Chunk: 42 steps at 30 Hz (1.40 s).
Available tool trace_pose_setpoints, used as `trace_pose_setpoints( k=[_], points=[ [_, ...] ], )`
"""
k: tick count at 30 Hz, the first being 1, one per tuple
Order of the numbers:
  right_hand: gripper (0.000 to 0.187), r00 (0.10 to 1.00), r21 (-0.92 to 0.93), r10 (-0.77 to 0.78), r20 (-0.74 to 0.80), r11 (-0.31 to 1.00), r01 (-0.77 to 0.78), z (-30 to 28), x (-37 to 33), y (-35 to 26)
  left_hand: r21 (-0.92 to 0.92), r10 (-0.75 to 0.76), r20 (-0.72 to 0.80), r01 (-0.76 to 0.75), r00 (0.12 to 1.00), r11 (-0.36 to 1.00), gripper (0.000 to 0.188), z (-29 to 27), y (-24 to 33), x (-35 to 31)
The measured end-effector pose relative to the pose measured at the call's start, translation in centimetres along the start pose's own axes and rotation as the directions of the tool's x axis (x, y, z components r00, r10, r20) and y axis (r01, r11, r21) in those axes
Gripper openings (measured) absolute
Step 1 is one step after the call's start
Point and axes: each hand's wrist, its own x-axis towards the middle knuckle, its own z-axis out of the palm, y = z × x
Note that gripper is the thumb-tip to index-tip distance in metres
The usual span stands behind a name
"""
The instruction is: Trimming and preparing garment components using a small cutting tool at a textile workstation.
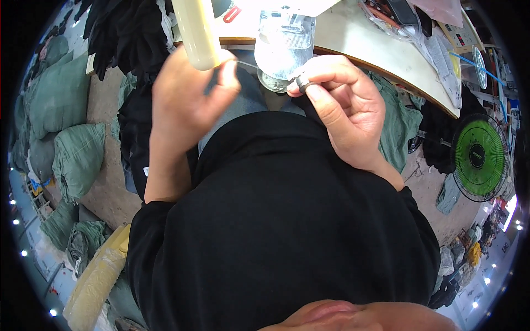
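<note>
We pinch a small dark piece (303,84) between the thumb and forefinger of our right hand (352,113), right at the fingertips, near the lower right side of a clear container (284,52). Our left hand (185,99) is blurred, by a pale yellow cylinder (196,33); a thin pale strand (248,64) shows beside its thumb, and we cannot tell whether it grips that.

The person is wearing a plain black top (287,220), loosely draping, its wide sleeves (148,237) ending around the elbows and leaving the forearms (167,179) bare. Blue, denim-like trousers (247,95) are showing past the hem (265,117).
</note>
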Motion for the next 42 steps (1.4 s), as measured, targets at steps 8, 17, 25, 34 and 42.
trace_pose_setpoints(
  k=[8, 17, 25, 34, 42],
  points=[
    [0.017, 0.989, 0.226, 0.079, -0.123, 0.973, -0.049, -1.4, -0.2, 0.3, 0.345, -0.130, -0.458, 0.311, 0.879, 0.886, 0.006, -3.8, -7.1, -0.4],
    [0.026, 0.956, 0.388, 0.239, -0.173, 0.908, -0.157, -1.4, -0.8, -0.1, -0.395, -0.318, -0.225, 0.212, 0.921, 0.894, 0.011, 0.7, -2.6, -1.4],
    [0.024, 0.835, 0.274, 0.539, 0.108, 0.792, -0.546, -1.1, -1.0, 0.0, -0.522, 0.289, 0.117, -0.189, 0.950, 0.832, 0.042, 3.4, 1.5, -1.2],
    [0.018, 0.881, -0.152, 0.434, -0.187, 0.873, -0.463, -0.6, 0.2, 2.6, -0.350, -0.052, -0.032, 0.038, 0.998, 0.936, 0.025, 7.5, 0.0, -2.2],
    [0.014, 0.984, -0.620, 0.019, -0.177, 0.774, -0.126, -1.3, 1.6, 4.9, -0.391, -0.076, -0.176, 0.001, 0.981, 0.920, 0.017, 10.2, -1.6, -0.9]
  ],
)
